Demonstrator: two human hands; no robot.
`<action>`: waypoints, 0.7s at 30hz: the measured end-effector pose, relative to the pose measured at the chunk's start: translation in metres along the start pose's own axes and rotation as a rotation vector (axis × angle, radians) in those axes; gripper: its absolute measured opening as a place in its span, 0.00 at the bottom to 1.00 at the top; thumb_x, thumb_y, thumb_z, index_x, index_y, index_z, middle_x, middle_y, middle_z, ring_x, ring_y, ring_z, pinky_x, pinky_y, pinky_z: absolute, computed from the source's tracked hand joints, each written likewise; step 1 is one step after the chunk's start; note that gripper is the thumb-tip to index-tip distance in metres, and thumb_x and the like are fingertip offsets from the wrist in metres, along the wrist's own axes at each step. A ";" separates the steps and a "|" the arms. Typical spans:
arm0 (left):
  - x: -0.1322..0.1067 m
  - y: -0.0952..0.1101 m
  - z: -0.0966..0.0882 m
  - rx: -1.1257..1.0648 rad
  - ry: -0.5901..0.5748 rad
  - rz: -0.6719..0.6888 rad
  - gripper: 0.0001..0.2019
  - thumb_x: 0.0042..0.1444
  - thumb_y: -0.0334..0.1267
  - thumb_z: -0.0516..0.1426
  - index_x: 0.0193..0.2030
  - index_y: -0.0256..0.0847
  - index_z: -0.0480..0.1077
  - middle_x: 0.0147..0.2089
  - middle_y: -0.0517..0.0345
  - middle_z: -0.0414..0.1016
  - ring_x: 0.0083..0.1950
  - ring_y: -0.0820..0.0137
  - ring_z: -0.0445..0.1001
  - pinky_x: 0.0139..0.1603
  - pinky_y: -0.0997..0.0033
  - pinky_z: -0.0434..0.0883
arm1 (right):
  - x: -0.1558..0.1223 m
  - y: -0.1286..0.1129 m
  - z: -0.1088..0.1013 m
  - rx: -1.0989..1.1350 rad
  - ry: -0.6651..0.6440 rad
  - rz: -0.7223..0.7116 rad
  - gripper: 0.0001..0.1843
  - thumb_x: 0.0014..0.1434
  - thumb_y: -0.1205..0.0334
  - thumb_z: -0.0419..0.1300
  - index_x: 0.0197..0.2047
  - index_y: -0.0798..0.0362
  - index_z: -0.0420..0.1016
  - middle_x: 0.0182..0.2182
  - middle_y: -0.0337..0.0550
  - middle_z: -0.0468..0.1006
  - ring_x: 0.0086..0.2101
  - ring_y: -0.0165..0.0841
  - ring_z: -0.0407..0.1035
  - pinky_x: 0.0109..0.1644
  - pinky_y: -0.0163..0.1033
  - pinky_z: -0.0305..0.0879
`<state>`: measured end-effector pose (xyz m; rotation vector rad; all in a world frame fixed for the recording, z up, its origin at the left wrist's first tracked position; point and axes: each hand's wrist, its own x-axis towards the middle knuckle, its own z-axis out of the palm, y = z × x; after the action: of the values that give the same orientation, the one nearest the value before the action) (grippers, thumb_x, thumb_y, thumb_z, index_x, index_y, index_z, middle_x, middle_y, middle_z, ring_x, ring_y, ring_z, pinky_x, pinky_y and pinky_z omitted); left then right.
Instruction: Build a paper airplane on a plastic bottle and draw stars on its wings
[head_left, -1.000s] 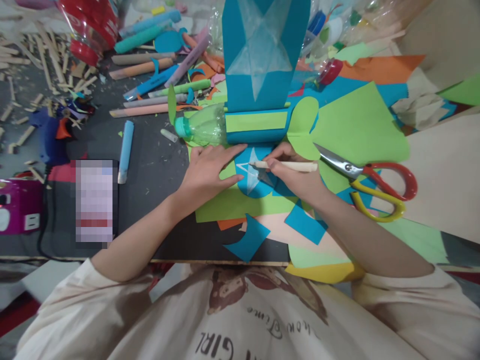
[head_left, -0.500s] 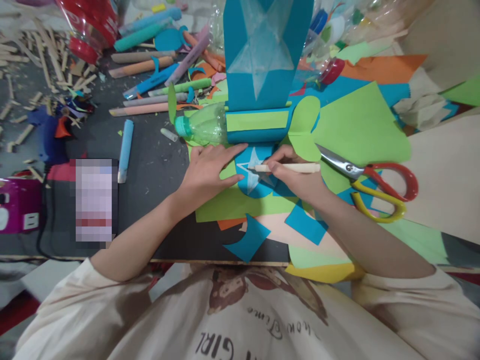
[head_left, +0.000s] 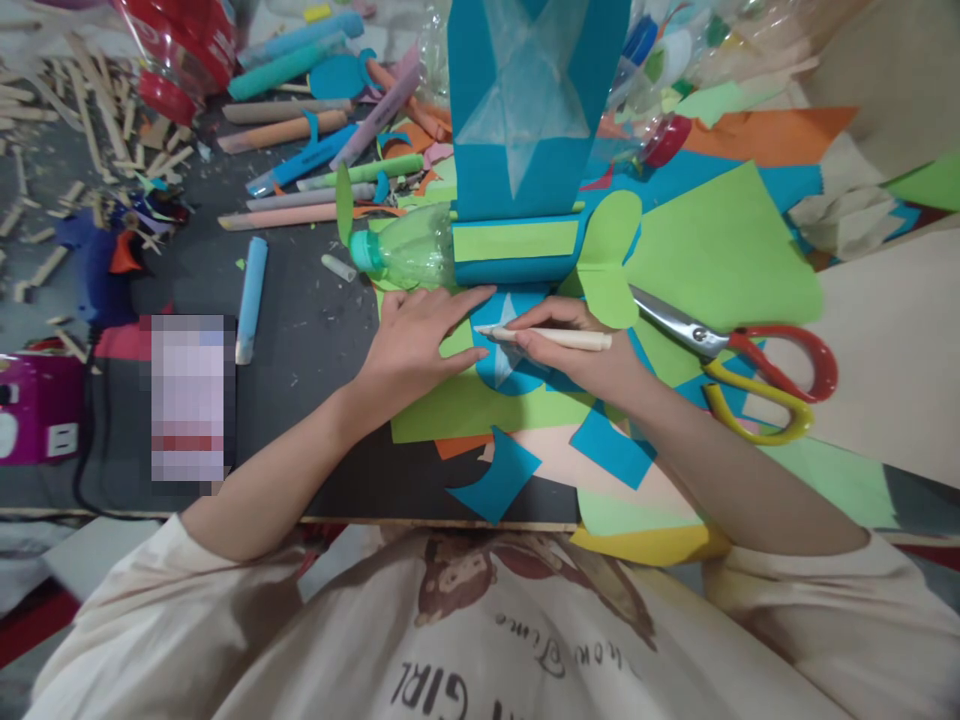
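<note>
My left hand (head_left: pixel 416 340) lies flat with fingers stretched out, pressing a blue paper piece (head_left: pixel 504 368) with a pale star on it against a green sheet (head_left: pixel 465 408). My right hand (head_left: pixel 581 355) is closed round a cream pencil (head_left: pixel 551 337), its tip touching the star's left point beside my left fingertips. Just beyond both hands lies a plastic bottle (head_left: pixel 405 252) wrapped in blue and green paper (head_left: pixel 517 250), with a tall blue paper panel (head_left: pixel 536 100) bearing a clear star behind it.
Red and yellow scissors (head_left: pixel 742 365) lie on green paper (head_left: pixel 712 255) to the right. Blue scraps (head_left: pixel 499 478) sit at the table's front edge. Chalk sticks and pens (head_left: pixel 300 140) and wooden sticks (head_left: pixel 67 150) clutter the back left. A blurred phone (head_left: pixel 187 400) and a magenta device (head_left: pixel 34 410) lie left.
My right hand has slid the pencil to the left, so its tip went from the middle of the star to its left point. My left hand has stayed put.
</note>
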<state>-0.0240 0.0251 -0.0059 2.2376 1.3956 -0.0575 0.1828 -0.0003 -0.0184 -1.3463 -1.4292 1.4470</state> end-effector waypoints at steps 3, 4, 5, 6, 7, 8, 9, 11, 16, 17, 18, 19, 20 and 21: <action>0.000 0.000 0.000 0.004 0.007 -0.001 0.28 0.63 0.51 0.53 0.69 0.49 0.61 0.48 0.53 0.74 0.50 0.56 0.69 0.53 0.60 0.57 | 0.000 0.001 -0.001 -0.021 0.038 -0.026 0.14 0.53 0.46 0.65 0.29 0.47 0.75 0.30 0.41 0.79 0.35 0.38 0.74 0.40 0.45 0.72; 0.000 0.000 0.000 0.003 0.006 0.000 0.28 0.63 0.51 0.53 0.69 0.49 0.61 0.48 0.53 0.74 0.50 0.56 0.69 0.53 0.60 0.58 | -0.001 0.002 -0.001 -0.024 0.050 -0.036 0.14 0.54 0.45 0.65 0.28 0.47 0.75 0.28 0.41 0.78 0.34 0.38 0.73 0.39 0.45 0.72; 0.000 -0.001 0.000 0.001 0.007 0.001 0.28 0.63 0.51 0.53 0.69 0.49 0.61 0.48 0.53 0.74 0.50 0.56 0.69 0.53 0.61 0.58 | -0.001 0.002 -0.001 -0.022 0.057 -0.043 0.14 0.54 0.45 0.65 0.28 0.47 0.74 0.27 0.40 0.77 0.33 0.38 0.72 0.38 0.45 0.71; 0.000 -0.001 0.000 0.000 0.007 0.003 0.28 0.63 0.51 0.53 0.69 0.48 0.61 0.48 0.53 0.74 0.50 0.56 0.69 0.53 0.61 0.58 | -0.001 0.002 -0.001 -0.014 0.059 -0.047 0.14 0.55 0.46 0.64 0.29 0.47 0.74 0.27 0.40 0.76 0.33 0.37 0.72 0.38 0.45 0.71; 0.000 -0.001 0.000 0.000 0.008 0.002 0.28 0.63 0.51 0.53 0.68 0.48 0.61 0.48 0.53 0.74 0.50 0.56 0.69 0.53 0.61 0.58 | -0.001 0.003 -0.001 -0.001 0.054 -0.049 0.13 0.55 0.46 0.64 0.29 0.47 0.74 0.28 0.41 0.76 0.33 0.37 0.72 0.37 0.45 0.70; 0.000 -0.001 0.000 0.000 0.010 0.001 0.28 0.63 0.51 0.54 0.68 0.48 0.61 0.48 0.53 0.74 0.50 0.56 0.69 0.53 0.61 0.58 | -0.001 0.003 -0.001 0.012 0.046 -0.048 0.13 0.55 0.47 0.65 0.30 0.47 0.74 0.28 0.41 0.77 0.33 0.38 0.72 0.37 0.44 0.70; 0.000 -0.001 0.000 0.001 0.009 -0.001 0.28 0.63 0.51 0.54 0.68 0.48 0.62 0.48 0.53 0.74 0.50 0.56 0.69 0.53 0.61 0.58 | -0.001 0.003 -0.001 0.021 0.037 -0.047 0.12 0.55 0.48 0.65 0.30 0.47 0.74 0.29 0.41 0.77 0.33 0.38 0.73 0.38 0.44 0.70; 0.000 0.000 0.000 0.005 0.007 -0.007 0.28 0.63 0.50 0.54 0.68 0.48 0.62 0.48 0.53 0.74 0.50 0.56 0.69 0.53 0.61 0.58 | 0.000 0.003 -0.001 0.023 0.024 -0.051 0.12 0.54 0.49 0.65 0.29 0.47 0.73 0.28 0.40 0.76 0.33 0.37 0.72 0.37 0.44 0.69; 0.000 0.000 0.000 0.006 0.002 -0.007 0.28 0.63 0.50 0.54 0.69 0.48 0.61 0.48 0.52 0.73 0.51 0.56 0.69 0.54 0.61 0.57 | 0.001 0.003 -0.003 -0.016 0.007 -0.031 0.11 0.54 0.51 0.62 0.26 0.47 0.70 0.24 0.38 0.72 0.29 0.35 0.68 0.34 0.42 0.65; 0.000 0.000 0.001 0.006 0.003 -0.005 0.28 0.63 0.51 0.54 0.69 0.49 0.61 0.48 0.52 0.73 0.50 0.57 0.69 0.54 0.61 0.57 | 0.001 0.003 -0.004 -0.020 0.015 -0.024 0.11 0.55 0.51 0.62 0.27 0.47 0.71 0.24 0.38 0.72 0.30 0.35 0.67 0.34 0.42 0.65; 0.000 -0.001 0.001 0.006 0.004 -0.002 0.28 0.63 0.51 0.54 0.69 0.49 0.61 0.48 0.52 0.73 0.50 0.57 0.69 0.54 0.61 0.57 | 0.001 0.003 -0.004 -0.022 0.021 -0.019 0.11 0.55 0.51 0.62 0.28 0.47 0.71 0.24 0.38 0.72 0.30 0.35 0.67 0.35 0.42 0.66; 0.000 -0.001 0.001 0.006 0.007 0.001 0.28 0.63 0.51 0.54 0.69 0.49 0.61 0.48 0.53 0.73 0.50 0.57 0.69 0.54 0.61 0.57 | 0.000 0.003 -0.004 -0.023 0.025 -0.016 0.11 0.55 0.50 0.62 0.28 0.48 0.71 0.25 0.38 0.72 0.31 0.35 0.68 0.35 0.42 0.66; 0.000 -0.001 0.001 0.008 0.010 0.001 0.28 0.63 0.51 0.54 0.69 0.49 0.61 0.48 0.53 0.73 0.50 0.57 0.69 0.54 0.61 0.57 | 0.000 0.003 -0.004 -0.024 0.022 -0.014 0.12 0.55 0.50 0.62 0.29 0.48 0.71 0.25 0.38 0.72 0.31 0.35 0.68 0.35 0.42 0.66; 0.001 -0.002 0.001 0.009 0.012 -0.001 0.28 0.63 0.51 0.54 0.69 0.49 0.61 0.48 0.53 0.74 0.50 0.57 0.69 0.54 0.61 0.57 | 0.000 0.003 -0.003 -0.024 0.015 -0.010 0.13 0.55 0.49 0.63 0.29 0.48 0.71 0.25 0.38 0.72 0.31 0.35 0.68 0.35 0.42 0.66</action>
<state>-0.0248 0.0256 -0.0077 2.2485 1.4053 -0.0516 0.1867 -0.0002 -0.0213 -1.3599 -1.4466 1.4145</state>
